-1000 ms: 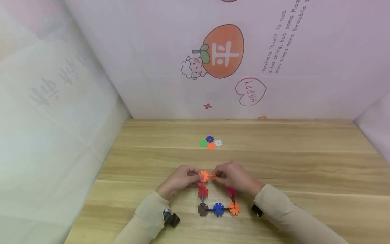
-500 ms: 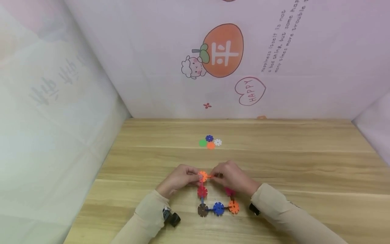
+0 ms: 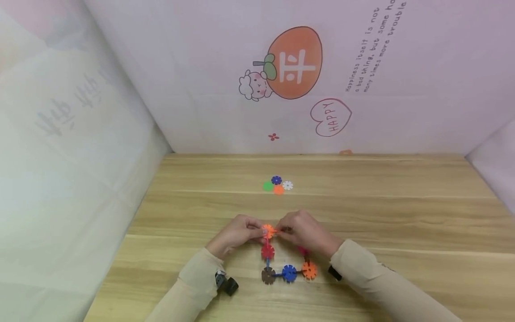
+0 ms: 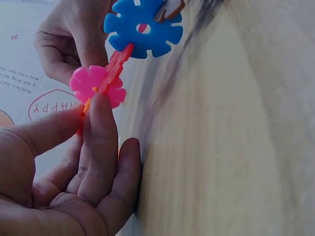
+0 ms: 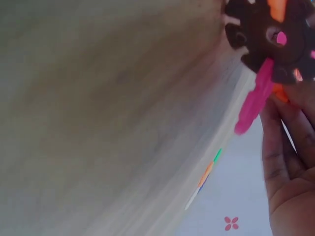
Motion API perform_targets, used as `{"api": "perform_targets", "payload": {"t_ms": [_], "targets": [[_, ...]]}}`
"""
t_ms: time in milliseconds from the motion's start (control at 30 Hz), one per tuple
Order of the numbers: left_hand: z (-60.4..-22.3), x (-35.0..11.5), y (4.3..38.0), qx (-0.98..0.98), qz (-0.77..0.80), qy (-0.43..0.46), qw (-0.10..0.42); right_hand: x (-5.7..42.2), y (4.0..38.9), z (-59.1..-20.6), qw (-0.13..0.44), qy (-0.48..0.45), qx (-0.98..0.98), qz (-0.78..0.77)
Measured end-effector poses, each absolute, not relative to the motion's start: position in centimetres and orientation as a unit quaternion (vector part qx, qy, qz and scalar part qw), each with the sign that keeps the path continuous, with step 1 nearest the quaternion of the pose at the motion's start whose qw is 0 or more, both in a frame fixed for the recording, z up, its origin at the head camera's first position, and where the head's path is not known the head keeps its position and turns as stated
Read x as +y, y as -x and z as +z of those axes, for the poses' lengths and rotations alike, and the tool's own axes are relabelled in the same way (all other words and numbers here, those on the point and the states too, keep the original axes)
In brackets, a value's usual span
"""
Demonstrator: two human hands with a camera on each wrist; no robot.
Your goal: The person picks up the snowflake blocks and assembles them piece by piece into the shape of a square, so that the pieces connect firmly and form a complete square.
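Note:
Notched plastic discs are joined edge to edge into a chain that bends round in a square shape between both hands. My left hand (image 3: 240, 233) pinches the orange disc (image 3: 268, 231) at the upper left corner. Below it follow a red disc (image 3: 267, 252), a brown disc (image 3: 268, 276), a blue disc (image 3: 289, 273) and another orange disc (image 3: 309, 270). Close on the right, my right hand (image 3: 307, 232) pinches an orange disc seen edge-on against the corner one. It partly hides a magenta disc (image 3: 302, 250). In the left wrist view, a pink disc (image 4: 81, 82) sits at the left fingertips.
Farther back on the wooden table (image 3: 382, 188) lie loose discs in blue (image 3: 276, 180), white (image 3: 287, 185), green (image 3: 268, 186) and orange (image 3: 279, 190). A printed cloth (image 3: 217, 89) hangs behind the table, with a white cloth along the left side.
My right hand has shifted slightly left, bringing its edge-on orange disc nearer the corner disc. The left hand keeps its pinch almost in place. The head view has tilted slightly.

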State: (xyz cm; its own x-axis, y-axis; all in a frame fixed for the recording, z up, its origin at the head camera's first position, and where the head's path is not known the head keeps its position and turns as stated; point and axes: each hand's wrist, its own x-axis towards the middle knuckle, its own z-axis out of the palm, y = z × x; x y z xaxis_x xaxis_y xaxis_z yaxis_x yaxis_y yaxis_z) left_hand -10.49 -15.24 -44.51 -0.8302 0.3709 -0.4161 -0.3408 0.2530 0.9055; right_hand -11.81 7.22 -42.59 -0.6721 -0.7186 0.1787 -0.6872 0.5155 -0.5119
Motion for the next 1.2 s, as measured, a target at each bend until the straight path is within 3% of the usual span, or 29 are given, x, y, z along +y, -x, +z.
{"api": "perform_targets", "payload": {"t_ms": [267,733,1200], "targets": [[-44.6,-15.4,11.0,0.741,0.607,-0.014,0.287,8.8,13.2,-42.1,0.129,0.348,0.873,-0.316],[-44.8,-15.5,10.7,0.736,0.609,0.007,0.295,11.9,19.0,-43.2,0.124,0.168,0.910,-0.357],[-44.8,-15.5,10.6,0.715,0.633,0.013,0.297,8.5,22.8,-43.2,0.112,0.182,0.939,-0.270]]}}
